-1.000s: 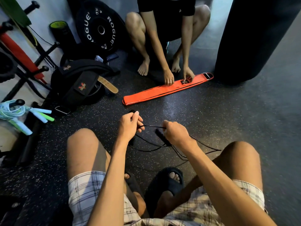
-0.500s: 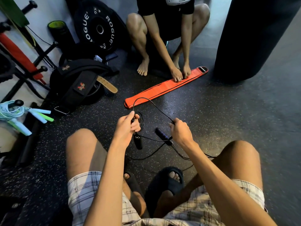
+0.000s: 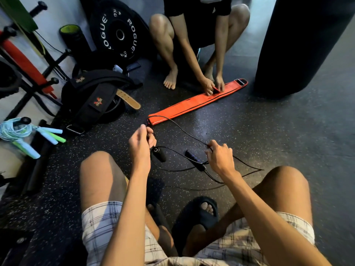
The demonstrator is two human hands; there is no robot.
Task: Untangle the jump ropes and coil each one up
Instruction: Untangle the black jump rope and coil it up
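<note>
Your left hand point(image 3: 141, 144) was curled around a small coil of the black jump rope point(image 3: 173, 122), fingers closed on it, just beyond your left knee point(image 3: 99, 166). From that grip the cord swung out in a wide loop as far as the near end of the orange belt point(image 3: 197, 101); whether it touched the belt could not be told. It then ran down to your right hand point(image 3: 219, 158), where thumb and forefinger pinched it. One black handle point(image 3: 159, 154) sat just below your left hand. The other handle point(image 3: 192, 157) lay on the speckled floor point(image 3: 288, 141) between your hands, its cord trailing in loose curves toward your right knee point(image 3: 284, 181). Well off to your left, a pale blue and green rope bundle point(image 3: 17, 129) lay already coiled. Opposite you a second person squatted with both hands point(image 3: 214, 87) on the far part of the orange belt. A Rogue weight plate point(image 3: 119, 35) stood behind a heap of black lifting belts point(image 3: 96, 96), and a dark punching bag point(image 3: 299, 45) rose on the right
</note>
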